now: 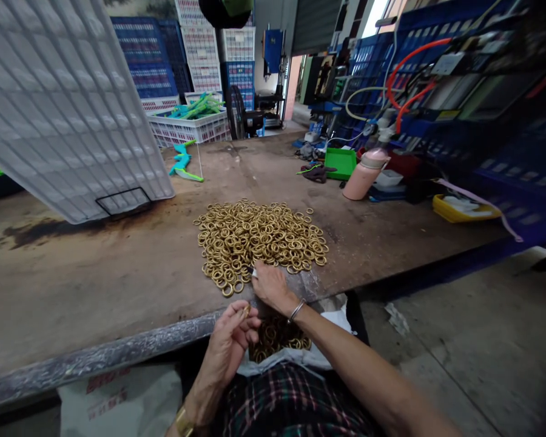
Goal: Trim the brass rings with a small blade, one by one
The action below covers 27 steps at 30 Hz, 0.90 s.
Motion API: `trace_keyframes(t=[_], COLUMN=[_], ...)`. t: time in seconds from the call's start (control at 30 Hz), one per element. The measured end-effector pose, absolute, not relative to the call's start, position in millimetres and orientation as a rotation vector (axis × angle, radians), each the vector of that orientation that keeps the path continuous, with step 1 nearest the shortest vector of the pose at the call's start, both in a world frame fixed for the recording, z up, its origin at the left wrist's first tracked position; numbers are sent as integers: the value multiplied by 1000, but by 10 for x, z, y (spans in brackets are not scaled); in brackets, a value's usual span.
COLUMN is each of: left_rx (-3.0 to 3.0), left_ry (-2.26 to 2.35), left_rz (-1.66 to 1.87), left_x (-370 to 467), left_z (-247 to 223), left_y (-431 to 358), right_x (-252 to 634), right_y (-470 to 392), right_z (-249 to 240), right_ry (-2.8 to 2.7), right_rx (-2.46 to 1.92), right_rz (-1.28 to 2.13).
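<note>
A wide heap of brass-coloured metal rings [259, 233] lies on the worktable near its front edge. Just in front of it, my left hand [234, 331] pinches a single metal ring [246, 311] between thumb and fingers. My right hand [272, 286] rests at the near side of the heap, its fingers closed around a small dark-and-white object [251, 271] whose kind I cannot make out. Below my wrists, between the table edge and my lap, an open white sack [273, 358] holds more rings.
The brown worktable [159, 273] carries a tall stack of white trays [73, 109] at left, a turquoise toy bow [182, 162], a green tray [340, 162], a pink bottle [366, 175] and a yellow dish [464, 209]. Behind stand crates and a black fan [239, 112].
</note>
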<state>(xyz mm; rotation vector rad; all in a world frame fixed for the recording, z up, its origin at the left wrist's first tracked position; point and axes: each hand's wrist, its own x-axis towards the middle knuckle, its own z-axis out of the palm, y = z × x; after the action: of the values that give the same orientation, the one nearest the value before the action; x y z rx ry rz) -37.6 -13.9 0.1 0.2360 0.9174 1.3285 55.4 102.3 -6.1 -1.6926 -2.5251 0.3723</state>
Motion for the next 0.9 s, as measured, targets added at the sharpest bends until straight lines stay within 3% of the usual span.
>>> trace_keyframes(t=[0.17, 0.47, 0.7, 0.9], left_rx=[222, 373, 395, 256], left_ry=[856, 857, 907, 893], left_rz=[1361, 1397, 1355, 1402], left_x=[-416, -428, -429, -503], left_z=[-13, -127, -168, -69], left_y=[-133, -97, -60, -45], right_x=[671, 781, 752, 860], right_y=[1037, 682, 711, 891], right_z=[-58, 117, 43, -64], right_ry=[-2443, -2144, -2198, -2258], right_rx=[-1601, -1000, -1037, -1339], right_rz=[498, 1357, 1237, 783])
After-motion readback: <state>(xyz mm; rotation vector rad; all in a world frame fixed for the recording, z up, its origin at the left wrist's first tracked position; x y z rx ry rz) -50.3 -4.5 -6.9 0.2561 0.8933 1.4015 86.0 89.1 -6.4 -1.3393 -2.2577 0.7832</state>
